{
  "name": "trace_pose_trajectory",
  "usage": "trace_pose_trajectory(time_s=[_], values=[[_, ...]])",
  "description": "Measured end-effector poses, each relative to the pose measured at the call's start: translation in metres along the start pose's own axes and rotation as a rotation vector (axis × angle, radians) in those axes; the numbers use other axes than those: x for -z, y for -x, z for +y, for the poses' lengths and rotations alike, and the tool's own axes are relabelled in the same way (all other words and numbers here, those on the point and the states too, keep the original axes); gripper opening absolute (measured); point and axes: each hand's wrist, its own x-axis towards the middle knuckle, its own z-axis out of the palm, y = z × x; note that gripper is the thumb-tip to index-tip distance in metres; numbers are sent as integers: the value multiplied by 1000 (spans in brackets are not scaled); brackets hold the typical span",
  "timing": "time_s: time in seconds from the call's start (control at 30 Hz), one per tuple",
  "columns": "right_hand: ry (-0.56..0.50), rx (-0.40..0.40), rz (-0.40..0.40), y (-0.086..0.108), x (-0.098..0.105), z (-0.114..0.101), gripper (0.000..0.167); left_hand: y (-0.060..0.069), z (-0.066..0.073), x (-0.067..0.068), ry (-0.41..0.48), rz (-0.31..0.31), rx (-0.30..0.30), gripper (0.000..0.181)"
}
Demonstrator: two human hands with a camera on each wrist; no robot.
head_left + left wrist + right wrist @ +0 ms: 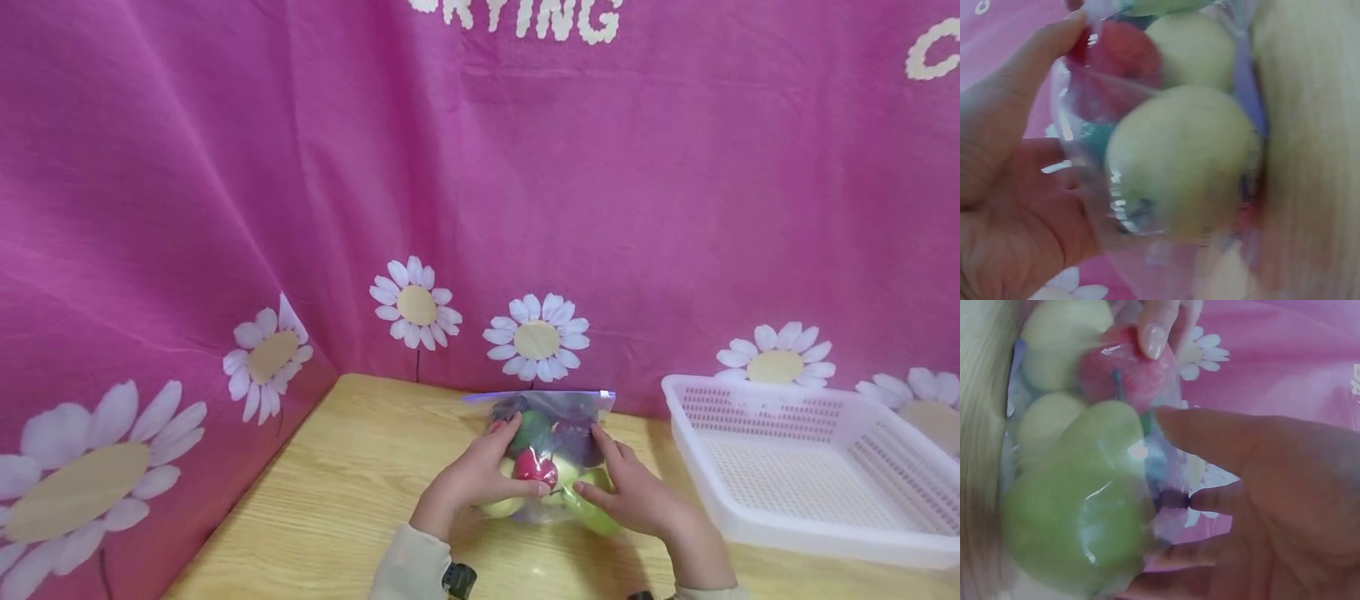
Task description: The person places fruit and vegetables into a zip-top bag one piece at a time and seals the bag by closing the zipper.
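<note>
A clear zip bag [547, 508] lies on the wooden table, its purple-edged zip with a white slider at the far side. Through the plastic show a red round fruit [536, 468], a dark green one, something dark purple, pale yellow fruits [1179, 156] and a green pear [1079, 512]. My left hand [472, 471] rests on the bag's left part, thumb on the plastic over the red fruit, fingers stretched towards the zip. On the right part my right hand [637, 496] touches the plastic with thumb and fingers spread. Some fingertips are hidden behind the bag in the wrist views.
To the right stands a white perforated plastic basket [742, 525], close to my right hand. A pink cloth [637, 208] with white daisies hangs behind and to the left of the table [300, 517]. Dark bands circle both wrists.
</note>
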Motion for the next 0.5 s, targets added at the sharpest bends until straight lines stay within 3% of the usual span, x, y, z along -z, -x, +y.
trace_pose_trajectory(time_s=[0.17, 0.3, 0.4, 0.5], values=[[14, -21, -34, 2, 9, 7, 96, -7, -3, -15, 40, 36, -84, 101], [24, -32, -25, 4, 17, 14, 92, -9, 2, -28, 20, 34, -79, 100], [64, 1, 15, 3, 20, 16, 85, -8, 7, -28, -69, 44, -57, 101], [118, 62, 107, 1, 22, 16, 75, -3, 14, -17, -243, 110, -54, 110]])
